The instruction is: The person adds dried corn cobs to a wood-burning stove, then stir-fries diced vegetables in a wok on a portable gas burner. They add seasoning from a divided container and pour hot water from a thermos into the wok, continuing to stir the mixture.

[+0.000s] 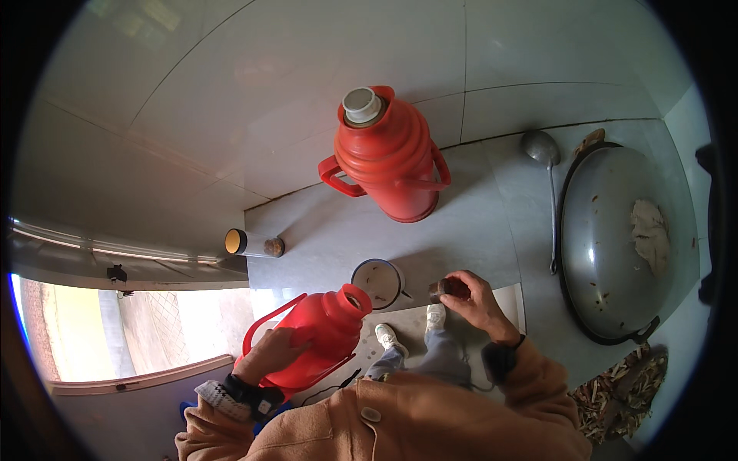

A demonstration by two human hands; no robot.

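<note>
Grey counter (480, 203), dark object (439, 290) pinched between right fingers (471, 280), tilted red flask (329, 326) clasped by left fingers (281, 347).

By the left hand (270, 353), a red flask (330, 332) is gripped at its body, tilted with its unstoppered mouth toward the right and far side. A dark stopper (458, 287) is pinched in the fingers of the right hand (483, 309). Between the hands, a white mug (377, 283) with a dark rim is set near the near edge of the counter (480, 223). Farther off, another flask (392, 165) is stood upright, capped in white. To the left, a yellow-ended jar (256, 243) is seen; to the right, a ladle (553, 207) is laid beside a large grey pan (603, 238).
</note>
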